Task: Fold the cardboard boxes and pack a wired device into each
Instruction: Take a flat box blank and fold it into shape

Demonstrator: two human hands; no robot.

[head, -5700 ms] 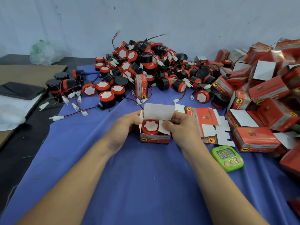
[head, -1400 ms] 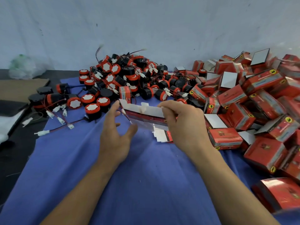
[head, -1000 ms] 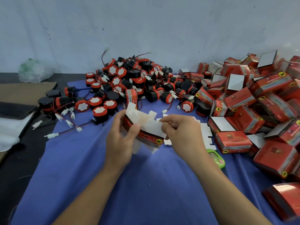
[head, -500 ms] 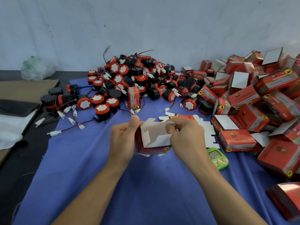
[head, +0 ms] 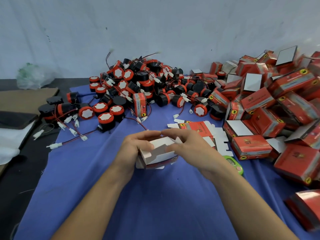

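A small red cardboard box (head: pixel 156 154) with white inner flaps sits between my hands above the blue cloth. My left hand (head: pixel 133 148) grips its left side, thumb on a white flap. My right hand (head: pixel 188 146) holds its right side, fingers curled over the top flaps. I cannot see whether anything is inside. Flat unfolded box blanks (head: pixel 199 128) lie just beyond my right hand. A heap of red-and-black round wired devices (head: pixel 138 85) with white connectors fills the back middle of the cloth.
A pile of folded red boxes (head: pixel 270 108) covers the right side. One red box (head: pixel 140 104) stands upright at the heap's front. A green timer (head: pixel 236 166) lies behind my right wrist. Brown cardboard (head: pixel 22 97) and a dark flat item (head: pixel 15 117) lie at the left.
Since the earliest frame a packed box has gone from my hands, and a flat blank was taken up and opened into a box shape. In the last half second my hands pressed its white flaps inward.
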